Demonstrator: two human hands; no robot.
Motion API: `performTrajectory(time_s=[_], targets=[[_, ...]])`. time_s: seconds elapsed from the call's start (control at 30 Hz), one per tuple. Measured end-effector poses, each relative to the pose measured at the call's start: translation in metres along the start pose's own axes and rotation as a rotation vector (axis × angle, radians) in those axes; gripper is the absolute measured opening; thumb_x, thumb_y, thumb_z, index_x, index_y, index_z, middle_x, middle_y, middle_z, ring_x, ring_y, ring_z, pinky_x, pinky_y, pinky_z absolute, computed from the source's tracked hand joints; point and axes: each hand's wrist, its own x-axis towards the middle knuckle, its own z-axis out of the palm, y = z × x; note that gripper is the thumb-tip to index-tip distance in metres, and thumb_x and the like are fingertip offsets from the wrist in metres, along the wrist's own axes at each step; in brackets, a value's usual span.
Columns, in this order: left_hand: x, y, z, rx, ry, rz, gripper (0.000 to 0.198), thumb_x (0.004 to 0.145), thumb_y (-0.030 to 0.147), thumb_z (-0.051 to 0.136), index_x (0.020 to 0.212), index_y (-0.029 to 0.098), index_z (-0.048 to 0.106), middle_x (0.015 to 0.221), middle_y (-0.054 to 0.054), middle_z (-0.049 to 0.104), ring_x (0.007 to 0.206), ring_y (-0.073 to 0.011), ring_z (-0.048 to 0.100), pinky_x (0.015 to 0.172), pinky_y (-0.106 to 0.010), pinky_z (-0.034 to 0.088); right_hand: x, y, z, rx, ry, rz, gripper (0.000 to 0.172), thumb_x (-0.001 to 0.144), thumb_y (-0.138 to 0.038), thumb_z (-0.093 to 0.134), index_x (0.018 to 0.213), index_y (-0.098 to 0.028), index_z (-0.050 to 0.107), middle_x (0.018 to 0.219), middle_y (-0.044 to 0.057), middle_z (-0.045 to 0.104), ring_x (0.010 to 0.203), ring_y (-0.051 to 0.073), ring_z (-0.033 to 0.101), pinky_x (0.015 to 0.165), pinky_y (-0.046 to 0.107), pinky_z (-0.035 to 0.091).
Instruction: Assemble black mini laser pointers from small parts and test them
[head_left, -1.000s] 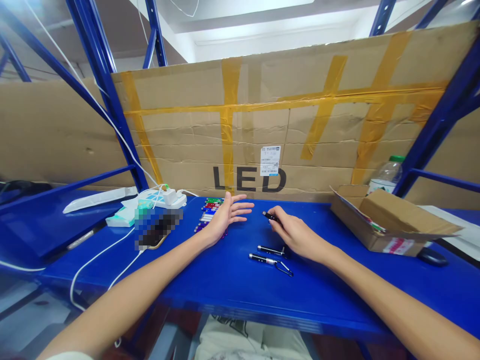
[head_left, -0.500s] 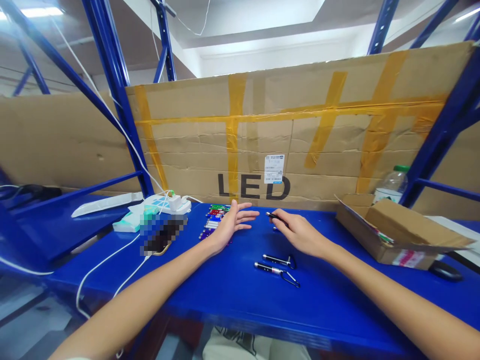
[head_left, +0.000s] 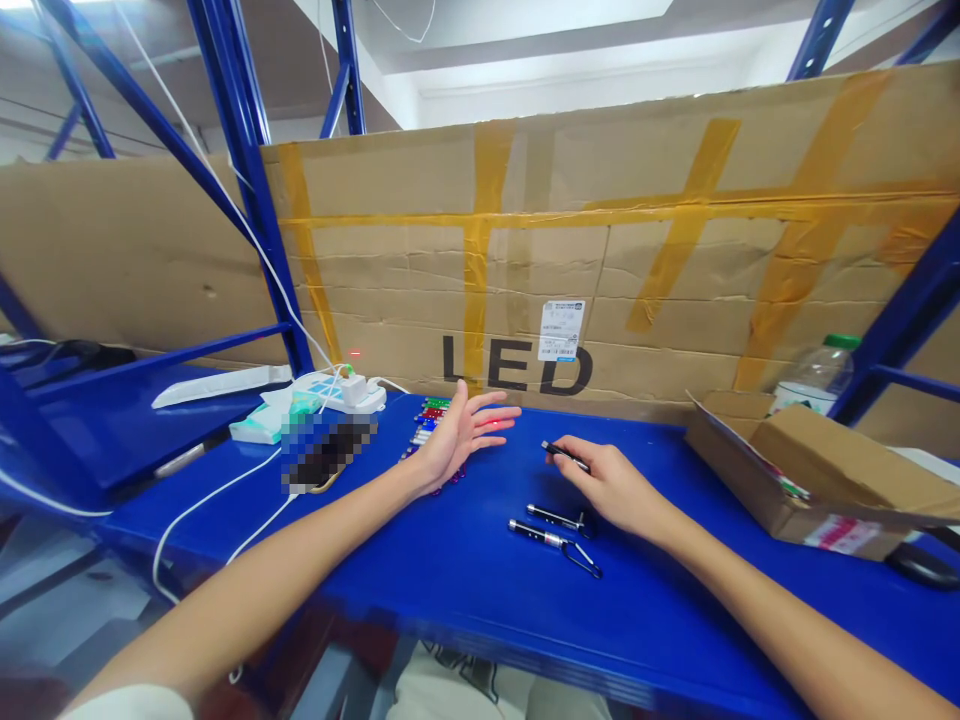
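Note:
My right hand (head_left: 604,480) holds a small black pen-like light (head_left: 566,456) between thumb and fingers, its tip toward my left hand. My left hand (head_left: 465,435) is spread open with the palm facing right, and a red light spot shows on its fingers. Behind and beneath the left hand lies a row of coloured pen lights (head_left: 430,418) in green, red, blue, silver and purple, partly hidden. Nearer me on the blue table (head_left: 450,590) lie a black pen light (head_left: 553,517) and another black one with a carabiner clip (head_left: 536,534).
An open cardboard box (head_left: 780,500) stands at the right, with a green-capped bottle (head_left: 817,375) behind it and a black mouse (head_left: 922,566) beside it. At the left are a phone (head_left: 330,455), white cables and a power strip (head_left: 367,398). A large cardboard sheet (head_left: 390,290) backs the table.
A red light spot now shows on my left fingers, and a red glint appears above the power strip. My right hand and its light sit slightly lower and further right. The view has shifted a little.

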Motion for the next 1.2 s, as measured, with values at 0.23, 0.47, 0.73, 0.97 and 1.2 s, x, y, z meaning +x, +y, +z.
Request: performTrajectory(time_s=[0.23,0.47,0.73,0.97,1.2], targets=[[-0.002,-0.001,0.001,0.032,-0.042,-0.012,0.086,0.1,0.085,0.031,0.147,0.02,0.06,0.147,-0.02,0.067,0.139,-0.0362,0.059,0.115,-0.053,0.044,-0.002,-0.004,0.002,0.033,0.027,0.015,0.033,0.107,-0.044,0.044,0.108,-0.023,0.07,0.097,0.006,0.08,0.08,0.023,0.071,0.073,0.033,0.049],[-0.003,0.0,0.002,0.061,-0.06,-0.026,0.087,0.101,0.085,0.027,0.146,0.019,0.061,0.148,-0.02,0.066,0.141,-0.0366,0.058,0.116,-0.054,0.043,-0.005,-0.01,0.004,0.013,0.099,0.004,0.033,0.108,-0.043,0.041,0.111,-0.023,0.067,0.09,0.004,0.078,0.074,0.021,0.068,0.07,0.032,0.044],[-0.002,-0.001,0.001,0.132,-0.005,-0.011,0.081,0.102,0.083,0.033,0.143,0.019,0.063,0.147,-0.02,0.067,0.142,-0.0365,0.058,0.115,-0.053,0.044,-0.006,-0.012,0.005,-0.045,0.01,0.049,0.034,0.108,-0.046,0.042,0.107,-0.025,0.07,0.086,0.004,0.078,0.07,0.022,0.067,0.064,0.031,0.042],[0.001,0.0,0.0,0.093,0.012,0.029,0.082,0.101,0.083,0.034,0.141,0.019,0.065,0.145,-0.02,0.069,0.14,-0.0379,0.059,0.116,-0.054,0.044,-0.009,-0.017,0.006,-0.066,-0.067,-0.01,0.032,0.108,-0.044,0.044,0.102,-0.026,0.07,0.076,0.001,0.074,0.064,0.021,0.064,0.06,0.031,0.039],[0.001,0.001,-0.001,0.097,0.001,0.012,0.08,0.101,0.083,0.034,0.141,0.02,0.064,0.145,-0.019,0.069,0.139,-0.0371,0.06,0.116,-0.054,0.044,-0.008,-0.017,-0.001,-0.026,0.01,0.035,0.033,0.106,-0.044,0.046,0.102,-0.024,0.071,0.085,0.004,0.078,0.066,0.02,0.064,0.063,0.032,0.044]])
